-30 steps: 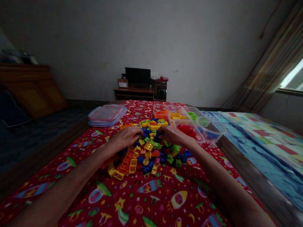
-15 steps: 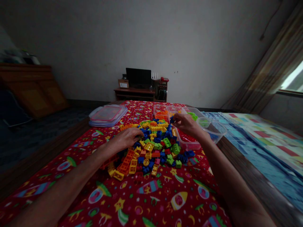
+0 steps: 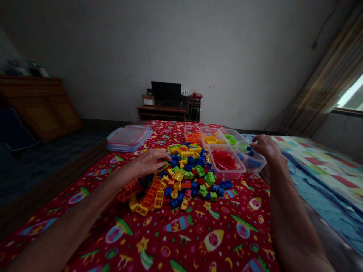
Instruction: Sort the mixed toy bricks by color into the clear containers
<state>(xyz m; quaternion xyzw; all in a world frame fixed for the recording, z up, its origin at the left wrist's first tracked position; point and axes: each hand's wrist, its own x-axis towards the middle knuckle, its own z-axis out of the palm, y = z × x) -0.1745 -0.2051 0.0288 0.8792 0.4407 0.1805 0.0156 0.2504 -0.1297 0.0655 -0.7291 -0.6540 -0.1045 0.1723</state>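
A: Where are the hands?

B: The right hand (image 3: 268, 147) is over the round tub (image 3: 252, 170) at the right, thumb and fingertips a little apart. Two small blue blocks (image 3: 250, 151) show just below them, apparently let go; I can't tell whether they touch anything. More blue pieces lie in the tub.

A: And the left hand (image 3: 151, 162)?

B: At the left side of the mixed pile (image 3: 188, 175), in the middle of the cloth (image 3: 181, 245), fingers bent downward. Whether they grip a piece, I can't tell.

A: How is this done well?

B: Release low and well inside the tub's rim, so nothing bounces into the red blocks' tray (image 3: 228, 175) just left of it. Keep the wrist clear of the rim; the tub looks light enough to tip. The left fingers should pick blue pieces off the top, without raking the pile outward.
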